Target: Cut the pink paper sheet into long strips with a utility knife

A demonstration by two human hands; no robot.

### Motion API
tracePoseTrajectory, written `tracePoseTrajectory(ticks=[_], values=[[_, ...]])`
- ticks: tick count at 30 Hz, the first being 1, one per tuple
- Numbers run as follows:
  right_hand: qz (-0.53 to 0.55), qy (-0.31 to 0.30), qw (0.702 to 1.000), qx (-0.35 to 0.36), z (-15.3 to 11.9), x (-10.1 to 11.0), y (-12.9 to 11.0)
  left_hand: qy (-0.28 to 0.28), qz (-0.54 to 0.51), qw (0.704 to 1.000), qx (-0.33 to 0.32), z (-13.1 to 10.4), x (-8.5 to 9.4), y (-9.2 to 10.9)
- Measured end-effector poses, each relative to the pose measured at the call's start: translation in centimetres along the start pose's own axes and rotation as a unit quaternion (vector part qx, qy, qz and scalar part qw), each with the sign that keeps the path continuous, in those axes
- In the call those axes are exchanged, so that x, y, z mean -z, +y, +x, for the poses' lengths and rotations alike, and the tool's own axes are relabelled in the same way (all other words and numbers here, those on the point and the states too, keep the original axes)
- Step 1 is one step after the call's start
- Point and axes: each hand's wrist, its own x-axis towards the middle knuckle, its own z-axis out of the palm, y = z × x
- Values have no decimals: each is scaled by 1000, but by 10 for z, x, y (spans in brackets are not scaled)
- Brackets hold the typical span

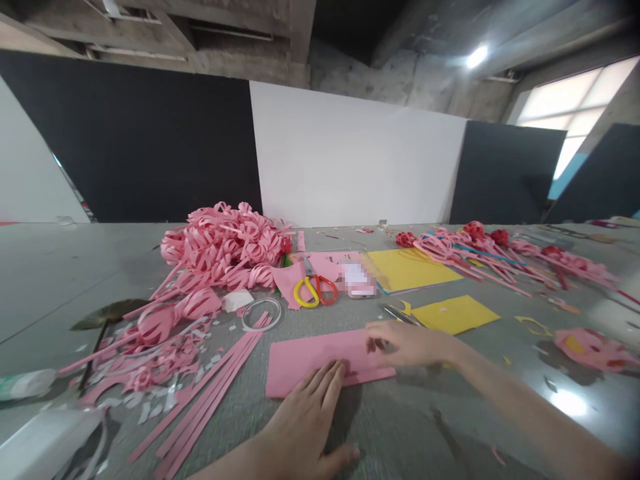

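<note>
Grey floor, black-and-white wall panels | my left hand (305, 417) flat, fingers released, on pink rectangular paper sheet (320, 360) | my right hand (405, 343) spread, pressing its far edge | yellow-and-red-handled scissors (315, 288) beyond the sheet

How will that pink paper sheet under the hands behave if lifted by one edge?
Probably floppy: the pink sheet looks thin and lies flat on the table. Likely very light, so it could slide when pushed; the left hand and right hand both press on it. It should crease easily, judging by the curled pink strips nearby.
</note>
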Motion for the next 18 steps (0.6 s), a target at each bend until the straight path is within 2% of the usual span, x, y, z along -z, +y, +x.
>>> tracePoseTrajectory(ticks=[2,5,9,14,18], values=[[0,-2,1000,4,7,-15,-9,16,-1,1000,3,1,-5,-2],[-13,12,1000,15,16,-33,-17,76,5,997,17,5,-9,-5],[-26,17,1000,-6,17,-37,-11,145,50,985,81,11,-2,-10],[-30,10,999,-23,15,-30,-2,153,49,982,104,13,14,-24],[-54,40,997,-38,18,-38,-3,141,13,985,102,15,18,-33]])
